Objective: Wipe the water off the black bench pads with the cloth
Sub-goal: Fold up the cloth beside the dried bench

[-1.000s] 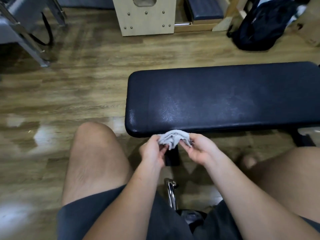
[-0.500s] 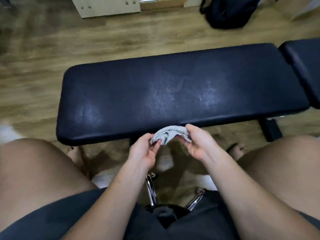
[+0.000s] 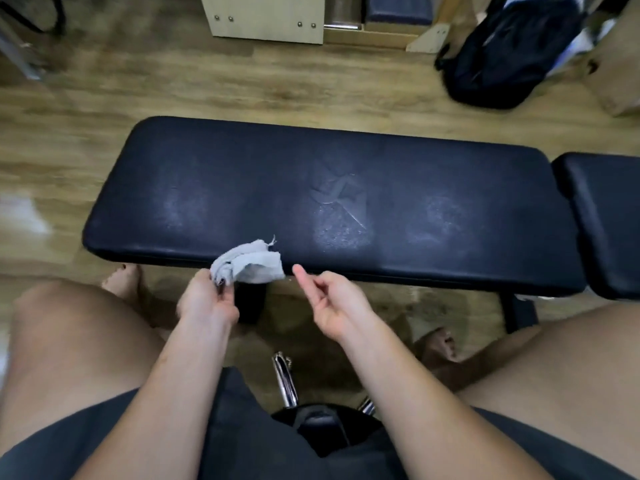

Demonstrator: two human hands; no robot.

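A long black bench pad (image 3: 263, 188) lies crosswise in front of me, with pale patches of fine water droplets on its top. A second black pad (image 3: 606, 220) adjoins it at the right edge of view. My left hand (image 3: 207, 299) grips a crumpled grey cloth (image 3: 249, 265) that hangs against the near edge of the long pad. My right hand (image 3: 332, 303) is just right of the cloth, below the pad's near edge, fingers loosely curled and apart, holding nothing.
I sit with bare knees on either side, over a chrome stool base (image 3: 287, 382). The bench's black legs (image 3: 516, 310) stand on the wooden floor. A black backpack (image 3: 498, 57) and wooden boxes (image 3: 266, 15) sit beyond the bench.
My right hand has let go of the cloth and moved slightly right. The left hand alone holds it now, and the cloth has unfolded a little. The view has shifted.
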